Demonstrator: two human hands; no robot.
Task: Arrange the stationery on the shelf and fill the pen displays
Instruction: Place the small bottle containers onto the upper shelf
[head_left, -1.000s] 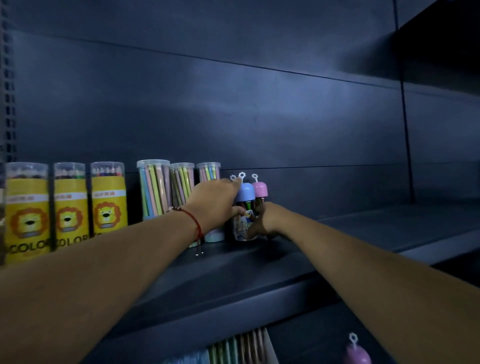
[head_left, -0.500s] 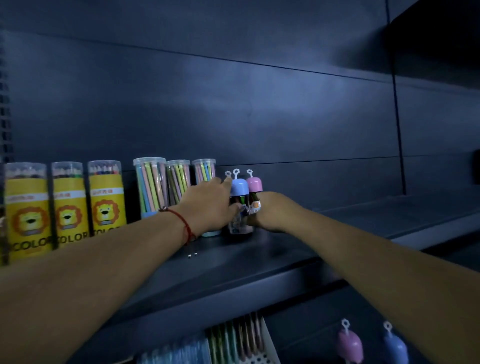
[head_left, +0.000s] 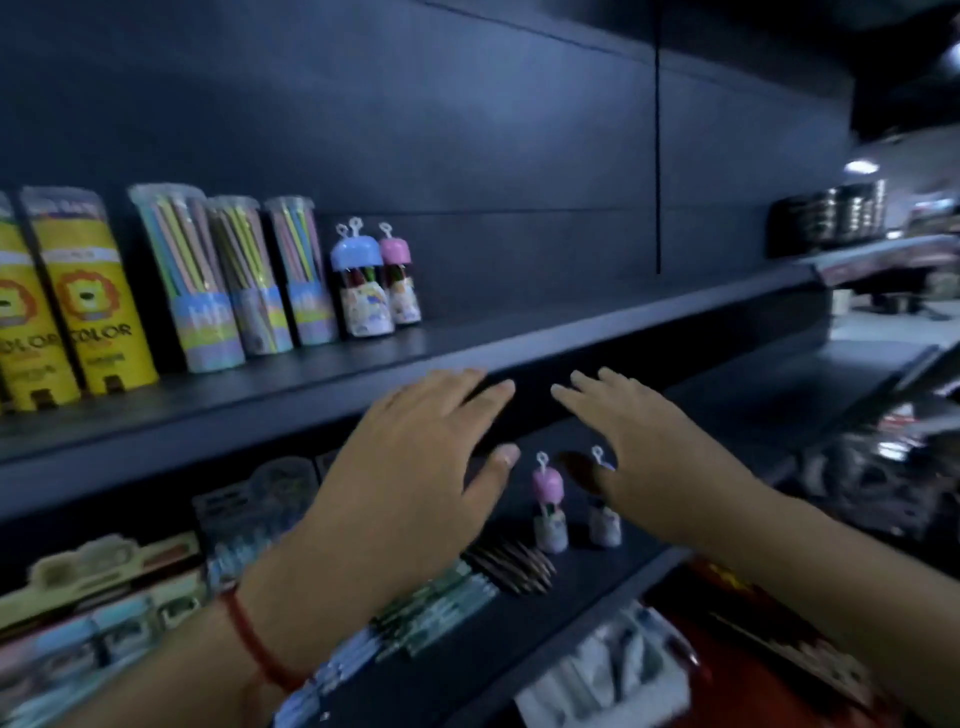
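On the upper dark shelf (head_left: 519, 338) stand yellow lion pencil tubes (head_left: 93, 291), three clear tubes of pastel pencils (head_left: 244, 275), then a blue-capped small bottle (head_left: 361, 283) and a pink-capped one (head_left: 399, 278) close together. My left hand (head_left: 410, 478) and my right hand (head_left: 639, 452) hover in front of the shelf edge, fingers spread and straight, holding nothing. Below them on the lower shelf (head_left: 498, 629) stand a pink-capped small bottle (head_left: 548, 501) and another small bottle (head_left: 603, 519), its cap hidden behind my right hand.
The lower shelf also holds rows of pens (head_left: 447, 597), dark pens (head_left: 511, 564) and carded packs (head_left: 98, 587) at the left. A red container with white items (head_left: 623, 670) sits below. The upper shelf runs bare to the right. Stacked metal ware (head_left: 831, 213) stands far right.
Both hands have let go of the small capped bottles on the upper shelf and pulled back and down, open, to the front of the lower shelf. The view has tilted down.
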